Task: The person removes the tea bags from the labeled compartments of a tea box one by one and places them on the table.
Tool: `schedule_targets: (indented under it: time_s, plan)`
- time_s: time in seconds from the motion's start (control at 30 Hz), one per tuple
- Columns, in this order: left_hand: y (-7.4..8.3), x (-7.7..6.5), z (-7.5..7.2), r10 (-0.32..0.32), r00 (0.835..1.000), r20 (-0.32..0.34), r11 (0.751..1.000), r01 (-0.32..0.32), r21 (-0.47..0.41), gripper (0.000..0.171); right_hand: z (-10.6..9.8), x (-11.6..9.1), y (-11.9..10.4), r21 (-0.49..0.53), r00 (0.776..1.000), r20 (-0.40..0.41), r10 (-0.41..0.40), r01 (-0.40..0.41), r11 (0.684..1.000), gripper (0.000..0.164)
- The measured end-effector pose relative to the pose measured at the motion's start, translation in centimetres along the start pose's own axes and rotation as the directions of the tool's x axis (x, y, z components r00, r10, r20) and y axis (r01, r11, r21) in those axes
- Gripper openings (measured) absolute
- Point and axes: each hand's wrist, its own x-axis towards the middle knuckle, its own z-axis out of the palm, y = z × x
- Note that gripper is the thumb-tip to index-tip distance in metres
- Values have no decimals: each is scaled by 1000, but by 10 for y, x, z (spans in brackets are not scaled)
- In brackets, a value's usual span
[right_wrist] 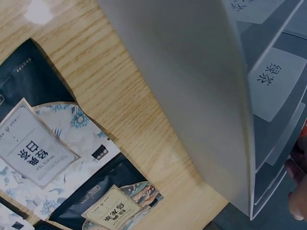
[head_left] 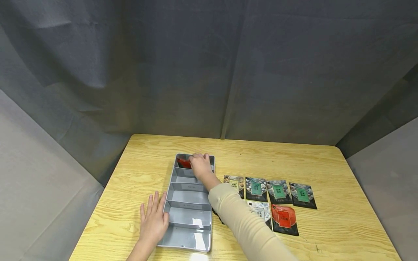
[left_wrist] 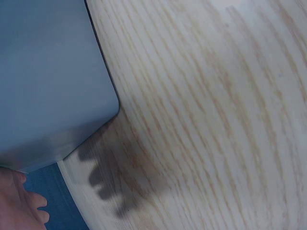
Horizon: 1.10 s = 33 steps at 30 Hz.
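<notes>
A long grey divided box stands on the table, split crosswise into several compartments. My right hand reaches into its far compartment, fingers curled at the edge of a red tea packet and seeming to pinch it. In the right wrist view, only part of the right hand shows, at the right edge beyond the box wall. My left hand lies with fingers spread on the left of the box, its thumb against the box's side. The left wrist view shows mostly the box's corner and the table.
Right of the box lie several tea packets in two rows: green-labelled ones, a yellow-labelled one, a white one and a red one. The right forearm covers part of them. Grey curtain hangs behind the wooden table.
</notes>
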Motion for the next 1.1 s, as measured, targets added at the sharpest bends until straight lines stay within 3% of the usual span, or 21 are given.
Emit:
schedule_targets:
  time_s: [0.63, 0.9, 1.1]
  plan:
    - [-2, 1, 1, 0, 1000, -3, 1000, 0, 0, 56, -6, -5, 9, -16, 992, -119, -49, 47, 999, 17]
    - [-3, 2, 2, 4, 1000, 0, 1000, -4, 8, 56, -11, -11, 20, 3, 950, -299, -89, 94, 996, 16]
    - [-2, 2, 1, 10, 1000, -8, 1000, -10, 9, 56, -19, -16, 27, 18, 902, -426, -73, 89, 996, 14]
